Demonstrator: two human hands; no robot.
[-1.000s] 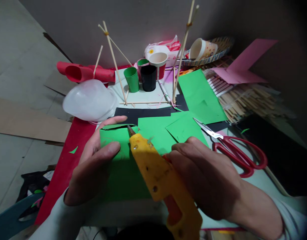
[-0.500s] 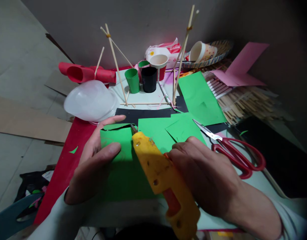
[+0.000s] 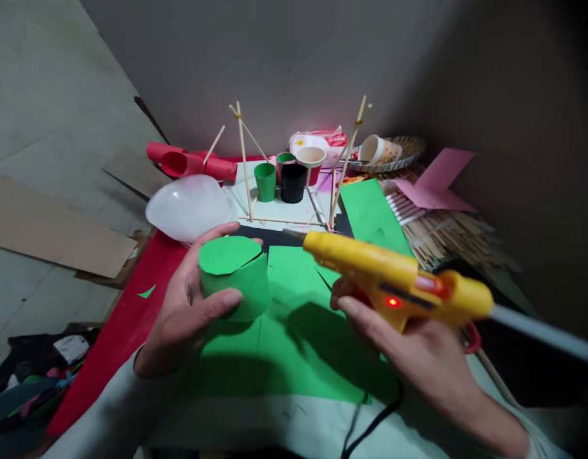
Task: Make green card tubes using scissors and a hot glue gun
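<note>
My left hand (image 3: 183, 312) is wrapped round a short green paper cylinder (image 3: 236, 287), thumb on its front and fingers behind. A green lid-like piece lies over its top, with a dark gap along the right edge. In my right hand (image 3: 409, 350) is a yellow glue gun (image 3: 370, 258), its metal tip pointing left, its red light lit and a glue stick out of its back. The tip is to the right of the cylinder, apart from it. Green paper sheets (image 3: 303, 344) lie beneath both hands.
Behind stand a wooden stick frame (image 3: 243, 166), a green cup (image 3: 264, 183), a black cup (image 3: 293, 183) and a red-white cup (image 3: 315, 167). White plastic bowls (image 3: 191, 207) and red paper tubes (image 3: 179, 162) are at left; wooden sticks (image 3: 447, 236) and pink paper (image 3: 432, 185) at right.
The glue gun has swung from pointing up and away to pointing left, its tip now off the green piece. My left hand has tilted the cylinder, showing its top. The view has tilted up.
</note>
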